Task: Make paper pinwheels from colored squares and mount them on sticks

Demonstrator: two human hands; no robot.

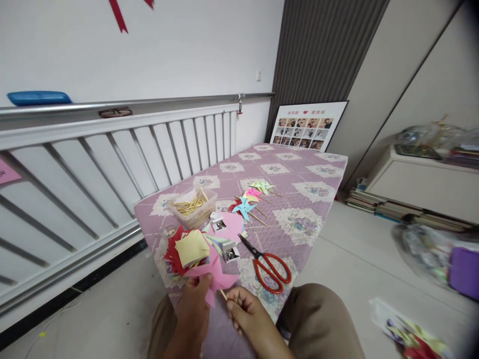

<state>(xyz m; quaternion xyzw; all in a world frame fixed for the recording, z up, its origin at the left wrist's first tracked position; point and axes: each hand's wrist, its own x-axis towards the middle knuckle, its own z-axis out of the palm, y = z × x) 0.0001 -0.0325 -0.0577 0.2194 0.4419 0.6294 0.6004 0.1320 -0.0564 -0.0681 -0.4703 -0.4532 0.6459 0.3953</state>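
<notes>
Fingers [199, 284] of the left hand [192, 306] are closed on the near edge of a pink paper pinwheel [215, 273], pinching one of its folded blades. The right hand [245, 309] sits just beside it, thumb and forefinger curled tight around a thin wooden stick [223, 294] whose far end meets the pinwheel from below. The pinwheel is bright pink, with pointed blades folded towards its middle, and one blade hangs down between the two hands. It is held over the near end of the table [299, 164], which is covered in a purple quilted cloth with pale flower squares.

Just beyond the pinwheel, to the left, lies a stack of paper squares [191, 248], yellow on top with red sheets fanned out beneath. A small open box [231, 252] sits to the right of the stack; its contents are too small to tell. Further right, red-handled scissors [269, 269] lie flat on the cloth, blades pointing far and left.

Farther off, a clear tub [192, 204] holds more wooden sticks. To its right lie finished pinwheels [249, 199] in blue, red, pink, yellow and green, each on a stick. At the far end a photo board [305, 127] leans against the wall, and a white railing [112, 149] runs along the left.
</notes>
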